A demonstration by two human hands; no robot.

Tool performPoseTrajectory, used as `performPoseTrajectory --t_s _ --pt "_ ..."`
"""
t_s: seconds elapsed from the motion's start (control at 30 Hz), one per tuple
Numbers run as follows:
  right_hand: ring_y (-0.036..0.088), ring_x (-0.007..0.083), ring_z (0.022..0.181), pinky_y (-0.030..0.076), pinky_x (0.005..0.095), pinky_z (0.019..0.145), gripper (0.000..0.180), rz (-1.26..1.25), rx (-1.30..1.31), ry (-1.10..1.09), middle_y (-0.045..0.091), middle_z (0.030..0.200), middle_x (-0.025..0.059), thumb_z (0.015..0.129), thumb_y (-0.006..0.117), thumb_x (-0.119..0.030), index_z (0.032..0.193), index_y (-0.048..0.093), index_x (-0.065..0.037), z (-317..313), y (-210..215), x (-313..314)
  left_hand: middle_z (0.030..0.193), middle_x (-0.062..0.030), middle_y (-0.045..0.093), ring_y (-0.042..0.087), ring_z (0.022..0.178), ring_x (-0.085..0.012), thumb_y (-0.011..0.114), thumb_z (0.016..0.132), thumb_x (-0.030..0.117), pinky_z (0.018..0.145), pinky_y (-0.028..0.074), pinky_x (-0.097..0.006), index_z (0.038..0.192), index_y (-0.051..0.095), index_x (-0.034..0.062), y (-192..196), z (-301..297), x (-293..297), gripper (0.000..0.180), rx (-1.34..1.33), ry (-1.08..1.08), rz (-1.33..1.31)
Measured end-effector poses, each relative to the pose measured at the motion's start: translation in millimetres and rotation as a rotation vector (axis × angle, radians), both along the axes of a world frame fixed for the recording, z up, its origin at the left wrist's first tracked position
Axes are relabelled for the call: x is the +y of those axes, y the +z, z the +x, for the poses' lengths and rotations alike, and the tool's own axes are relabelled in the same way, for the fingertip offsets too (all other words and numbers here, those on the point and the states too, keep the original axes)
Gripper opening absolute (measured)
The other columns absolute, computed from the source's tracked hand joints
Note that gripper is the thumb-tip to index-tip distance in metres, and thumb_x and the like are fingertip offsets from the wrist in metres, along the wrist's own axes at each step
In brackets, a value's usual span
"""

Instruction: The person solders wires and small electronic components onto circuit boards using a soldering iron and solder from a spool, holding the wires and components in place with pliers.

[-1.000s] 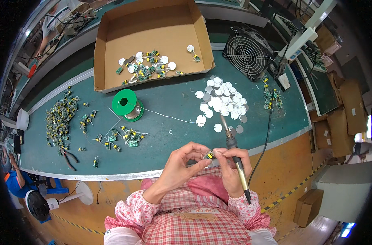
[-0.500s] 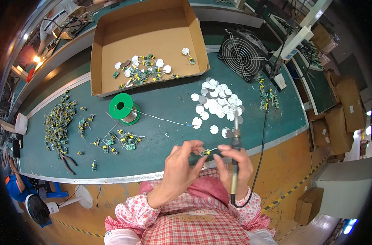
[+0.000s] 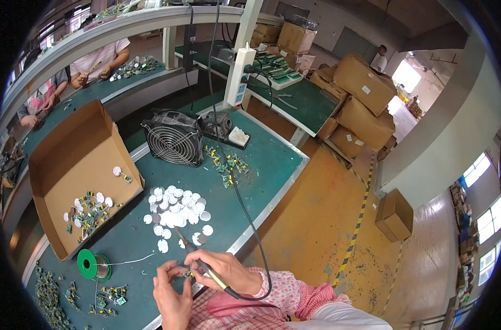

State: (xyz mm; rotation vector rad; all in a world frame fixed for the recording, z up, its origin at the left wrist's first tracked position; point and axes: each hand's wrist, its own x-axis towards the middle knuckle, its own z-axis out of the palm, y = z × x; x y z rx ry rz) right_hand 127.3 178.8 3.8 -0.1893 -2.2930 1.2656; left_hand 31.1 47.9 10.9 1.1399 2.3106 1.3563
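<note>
My left hand point(image 3: 172, 300) is at the table's near edge, thumb and fingers pinching a small circuit board point(image 3: 189, 273) with a yellow part; the fingers cover most of it. Close beside it, my right hand point(image 3: 231, 270) grips a soldering iron point(image 3: 217, 280), its shaft slanting up and left past the fingers toward the discs. Its black cable loops below the wrist and runs up. Just beyond the hands lies a heap of round white discs point(image 3: 176, 207). To the left stands a green solder spool point(image 3: 87, 264), a strand of solder reaching toward the discs.
A cardboard tray point(image 3: 60, 165) at left holds boards joined to discs. Loose boards lie in a pile point(image 3: 48, 297) at lower left and in a cluster point(image 3: 228, 166) at right. A black fan point(image 3: 173, 143) and white sponge point(image 3: 238, 136) stand behind. Two co-workers sit at far left.
The view has swung right, so the table appears shifted left and turned. My hands have come closer together, and the iron now leans left instead of standing nearly upright.
</note>
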Motion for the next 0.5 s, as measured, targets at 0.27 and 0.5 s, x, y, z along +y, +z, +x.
performPoseTrajectory --t_s 0.27,0.5 --pt "0.061 0.0114 0.084 0.048 0.0244 0.074 0.02 -0.289 0.051 -0.129 0.061 0.09 0.0063 0.085 0.062 0.0 0.103 0.053 -0.002 1.8 -13.0 -10.9 0.087 -0.0079 0.065 0.061 0.076 -0.0145 0.069 0.073 -0.001 0.068 0.049 -0.026 0.107 0.056 0.001 -6.5 -0.4 0.5 0.036 -0.257 0.015 0.066" --pt "0.066 0.0159 0.082 0.053 0.0253 0.067 0.026 -0.35 0.046 -0.148 0.065 0.092 0.0113 0.08 0.066 0.005 0.1 0.051 -0.002 7.2 -25.7 -15.0 0.098 -0.0075 0.062 0.06 0.088 -0.0108 0.066 0.081 -0.004 0.078 0.051 -0.023 0.109 0.056 -0.0034 -7.8 -0.2 -6.8 0.03 -0.94 -0.173 0.193"
